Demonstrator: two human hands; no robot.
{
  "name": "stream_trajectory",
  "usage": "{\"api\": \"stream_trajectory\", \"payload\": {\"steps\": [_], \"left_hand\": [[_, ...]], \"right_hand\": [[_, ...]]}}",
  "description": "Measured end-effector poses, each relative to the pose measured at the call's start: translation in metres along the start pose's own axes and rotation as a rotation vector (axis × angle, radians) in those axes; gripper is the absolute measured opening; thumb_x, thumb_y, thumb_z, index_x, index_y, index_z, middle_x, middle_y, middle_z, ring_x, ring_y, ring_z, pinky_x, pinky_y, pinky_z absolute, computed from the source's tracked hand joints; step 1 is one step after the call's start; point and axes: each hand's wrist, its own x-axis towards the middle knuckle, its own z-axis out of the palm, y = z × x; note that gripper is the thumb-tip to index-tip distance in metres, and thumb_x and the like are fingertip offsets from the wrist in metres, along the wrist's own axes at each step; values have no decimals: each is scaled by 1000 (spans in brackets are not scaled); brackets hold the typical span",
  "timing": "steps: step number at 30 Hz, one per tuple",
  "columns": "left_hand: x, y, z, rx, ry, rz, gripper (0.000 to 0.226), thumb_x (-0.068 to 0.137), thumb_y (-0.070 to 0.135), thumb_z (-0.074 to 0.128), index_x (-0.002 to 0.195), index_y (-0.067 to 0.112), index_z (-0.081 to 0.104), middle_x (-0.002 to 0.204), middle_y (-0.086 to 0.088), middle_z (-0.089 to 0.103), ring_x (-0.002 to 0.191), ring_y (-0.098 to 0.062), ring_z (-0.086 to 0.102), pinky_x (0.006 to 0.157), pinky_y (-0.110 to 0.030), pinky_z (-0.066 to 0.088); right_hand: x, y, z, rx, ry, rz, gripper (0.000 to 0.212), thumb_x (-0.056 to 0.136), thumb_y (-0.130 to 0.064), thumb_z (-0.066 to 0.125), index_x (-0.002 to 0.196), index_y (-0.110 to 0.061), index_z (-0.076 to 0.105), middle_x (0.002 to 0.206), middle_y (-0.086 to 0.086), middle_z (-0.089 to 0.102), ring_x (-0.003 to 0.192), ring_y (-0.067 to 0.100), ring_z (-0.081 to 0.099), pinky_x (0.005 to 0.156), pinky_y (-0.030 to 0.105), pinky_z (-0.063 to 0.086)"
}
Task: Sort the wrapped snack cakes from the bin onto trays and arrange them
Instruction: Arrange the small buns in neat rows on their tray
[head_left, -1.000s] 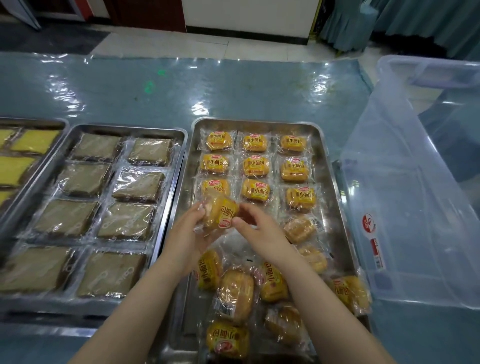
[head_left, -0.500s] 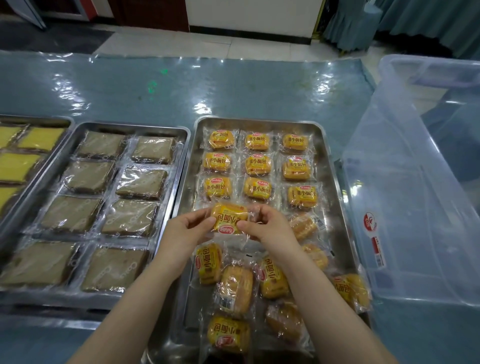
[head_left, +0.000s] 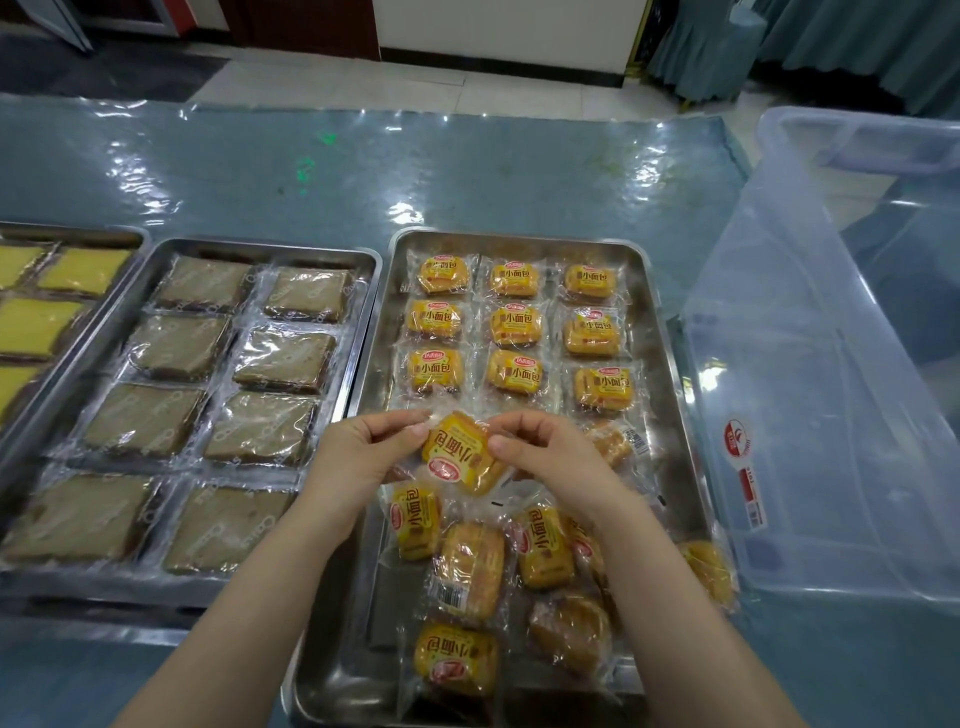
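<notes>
Two hands on one packet: your left hand (head_left: 358, 457) pinches the clear wrapper edge of a yellow snack cake (head_left: 460, 453) between thumb and fingertips, and your right hand (head_left: 550, 457) pinches the opposite edge, fingers curled in tight. You've got that cake tilted, label turned sideways, just above the middle of the right-hand steel tray (head_left: 655, 332). Nine yellow cakes (head_left: 514, 322) sit beyond it in three neat rows of three, labels upright. Nearer you, loose packets (head_left: 467, 569) lie jumbled at all angles, some label-down, one (head_left: 709, 569) hanging at the tray's right rim. Left of this tray, touching it, a second steel tray (head_left: 260, 249) carries brown cake slices (head_left: 275, 364) in two columns, and a third tray of yellow slices (head_left: 36, 325) peeks in at the far left. To your right stands the clear plastic bin (head_left: 831, 364) on the blue table (head_left: 467, 176).
</notes>
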Motion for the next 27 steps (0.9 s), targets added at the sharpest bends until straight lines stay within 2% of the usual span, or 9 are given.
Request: {"api": "stream_trajectory", "payload": {"steps": [4,7,10,12,15,18,21,24,27], "left_hand": [[-3,-3,8,-108,-34,-77,36,81,16,65,117,18,59,99,-7,70,92,-20,68,83,-33,55],[-6,-8,13,-53,-124,-125,38,84,15,65,121,16,55,107,-7,68,95,-19,68,80,-30,55],[-5,-11,13,25,-123,-101,34,85,15,65,118,15,57,96,-5,71,74,-16,68,64,-23,53],[-1,-13,12,46,-103,-91,31,86,13,64,116,16,58,82,0,68,58,-12,57,55,-22,46],[5,-15,11,58,-101,-81,30,86,12,65,115,18,59,75,3,64,51,-7,47,52,-21,40],[13,-11,9,166,-117,-21,31,82,14,70,111,22,63,87,3,69,68,-3,63,61,-17,49],[22,-6,5,295,-160,-16,32,78,21,73,109,27,65,100,-3,69,92,-19,64,83,-35,53],[27,-5,4,268,-75,3,29,79,30,70,106,31,63,95,-1,67,88,-16,63,71,-28,51],[29,-9,5,181,115,32,29,80,29,69,108,27,60,93,-2,66,86,-18,65,64,-22,51]], "right_hand": [[4,11,9,179,198,26,11,83,-4,69,87,-14,67,88,5,72,79,16,70,68,26,56],[4,15,19,348,237,59,12,83,-2,69,85,-10,61,83,4,71,76,19,71,65,28,56],[3,17,28,233,202,50,16,81,-9,74,84,-10,58,73,0,67,59,11,65,52,21,50],[4,15,28,184,190,51,17,81,-12,75,84,-9,58,68,-3,64,51,6,59,47,18,47],[6,9,22,143,168,65,18,81,-16,75,93,-12,61,76,-6,68,54,3,62,49,15,47],[12,5,14,26,178,28,29,82,-30,73,108,-30,61,99,-10,68,84,1,65,65,13,48],[23,-2,6,43,193,2,31,85,-30,69,114,-33,59,106,-5,65,94,8,63,65,15,48],[34,-3,3,51,235,9,14,84,-17,71,95,-23,64,94,-1,68,79,10,65,60,16,49],[40,9,8,136,296,83,11,83,-12,72,89,-13,63,90,6,69,74,13,68,66,25,56]]}}
